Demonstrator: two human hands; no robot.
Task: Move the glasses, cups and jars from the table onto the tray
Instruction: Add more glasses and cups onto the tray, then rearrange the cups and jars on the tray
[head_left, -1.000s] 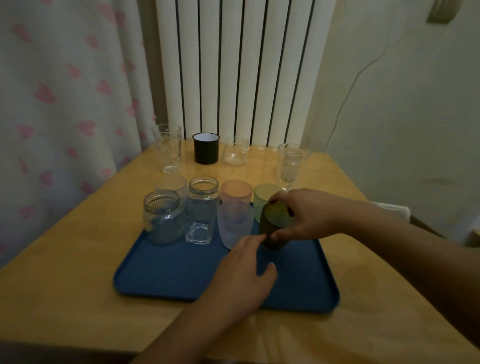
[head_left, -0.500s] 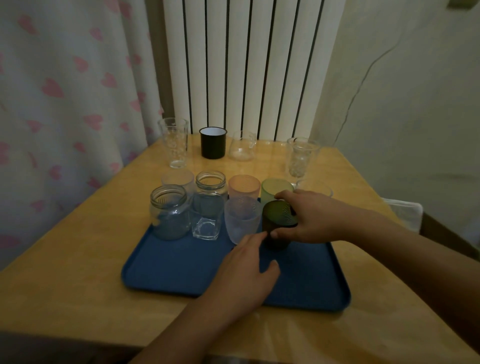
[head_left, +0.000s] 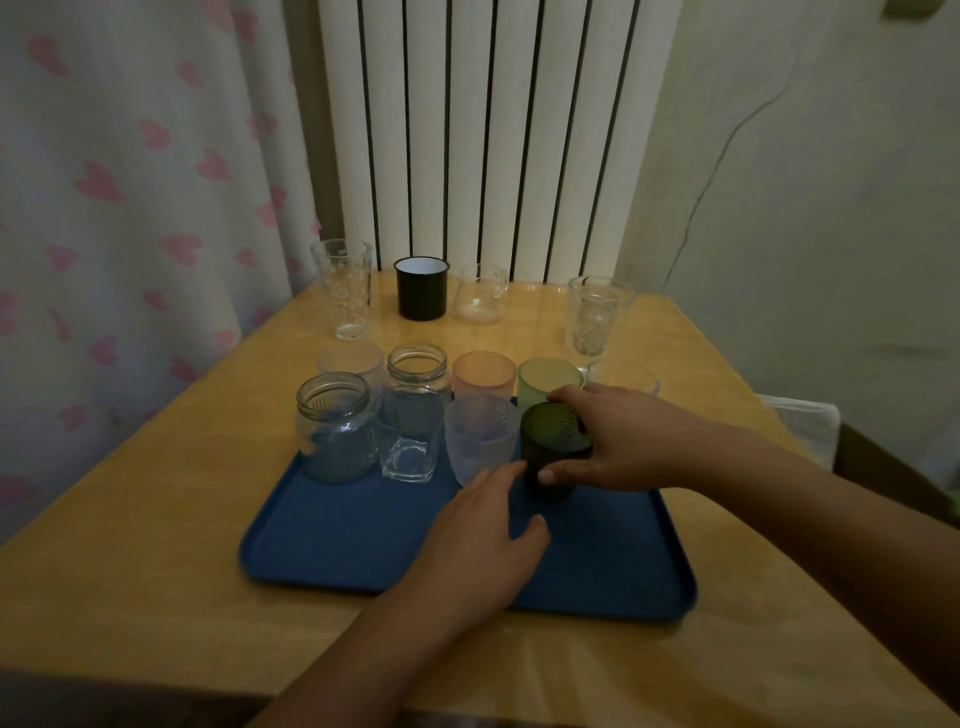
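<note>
Under my right hand (head_left: 618, 441), the dark green cup (head_left: 551, 451) stands on the blue tray (head_left: 337, 535), just right of the frosted pale cup (head_left: 480, 441). Compared with one second ago, the cup has hardly shifted: it remains in the same slot of the front row, and my fingers and thumb remain curled round its upper wall. I judge it seated, though its base is partly hidden, so I cannot confirm full contact.

My left hand (head_left: 483, 540) lies flat on the tray, fingers straight and holding nothing, fingertips close to the green cup's foot, as in the earlier frames.

Consequence for the task: this placement is nearly finished, pending release. Beyond my hands, off the tray, wait a tall clear glass (head_left: 343, 288), a black mug (head_left: 421, 288), a small clear jug (head_left: 480, 293) and a stemmed glass (head_left: 597, 317). Whether the back-row cups sit on the tray I cannot tell.
</note>
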